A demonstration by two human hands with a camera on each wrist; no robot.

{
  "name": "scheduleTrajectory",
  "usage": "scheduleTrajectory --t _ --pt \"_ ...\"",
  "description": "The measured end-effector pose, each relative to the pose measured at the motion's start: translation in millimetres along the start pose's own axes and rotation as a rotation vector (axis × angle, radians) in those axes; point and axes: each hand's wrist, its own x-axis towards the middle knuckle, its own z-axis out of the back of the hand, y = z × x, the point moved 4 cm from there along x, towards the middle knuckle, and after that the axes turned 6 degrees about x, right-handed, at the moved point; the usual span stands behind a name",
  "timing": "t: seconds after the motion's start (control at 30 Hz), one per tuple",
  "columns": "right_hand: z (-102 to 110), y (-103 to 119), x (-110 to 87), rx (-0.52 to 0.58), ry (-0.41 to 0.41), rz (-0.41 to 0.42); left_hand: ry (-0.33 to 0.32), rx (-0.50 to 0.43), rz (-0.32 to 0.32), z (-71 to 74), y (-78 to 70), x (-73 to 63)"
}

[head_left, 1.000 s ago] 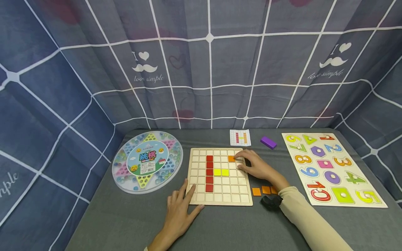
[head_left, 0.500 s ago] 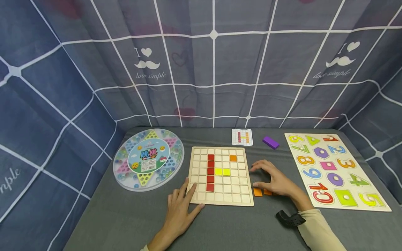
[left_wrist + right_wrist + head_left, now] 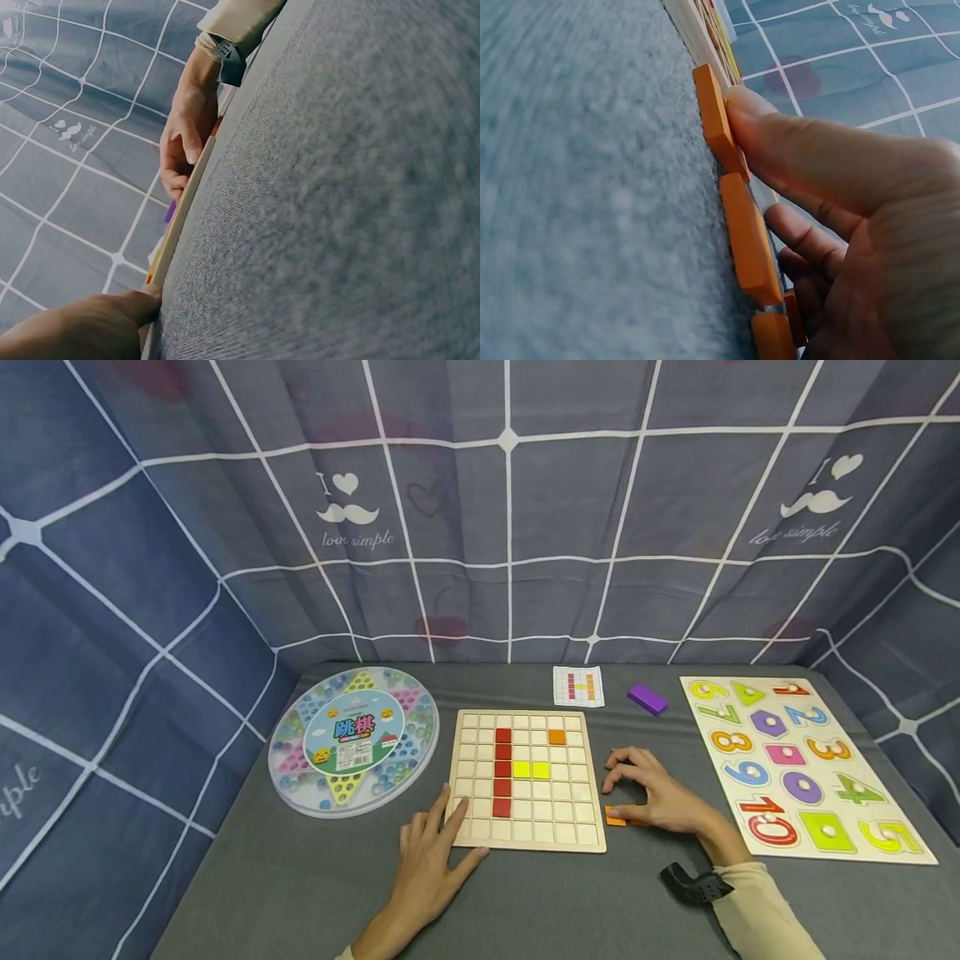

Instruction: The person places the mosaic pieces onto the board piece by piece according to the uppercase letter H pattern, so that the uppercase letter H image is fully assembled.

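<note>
A wooden grid board (image 3: 555, 835) lies in the middle of the head view. It carries a column of several red tiles (image 3: 502, 768), two yellow tiles (image 3: 531, 769) and one orange tile (image 3: 557, 737). My left hand (image 3: 427, 860) rests with spread fingers on the board's near left corner, thumb along its front edge. Right of the board, my right hand (image 3: 660, 797) has its thumb at a loose orange tile (image 3: 615, 821), the other fingers bent and apart from it. The right wrist view shows the thumb against that tile (image 3: 716, 112), with several more orange tiles (image 3: 748, 240) lined up beside it.
A card with a coloured grid pattern (image 3: 577, 686) and a purple block (image 3: 647, 699) lie behind the board. A round Chinese checkers set (image 3: 352, 743) lies at left, a number-and-shape puzzle board (image 3: 750, 718) at right. A checked cloth (image 3: 465, 527) hangs behind.
My right hand has let go of the orange tile on the board and moved right and nearer to the loose orange tiles. The left hand has stayed on the board's corner.
</note>
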Motion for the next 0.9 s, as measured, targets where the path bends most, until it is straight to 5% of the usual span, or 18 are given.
scheduleTrajectory --t 0.4,0.9 --pt "1.0 2.5 1.9 0.034 0.110 -0.054 -0.004 0.004 0.005 0.1 2.2 -0.4" --pt "2.1 1.1 -2.2 0.057 0.135 -0.060 -0.005 -0.007 -0.003 -1.2 1.8 0.0"
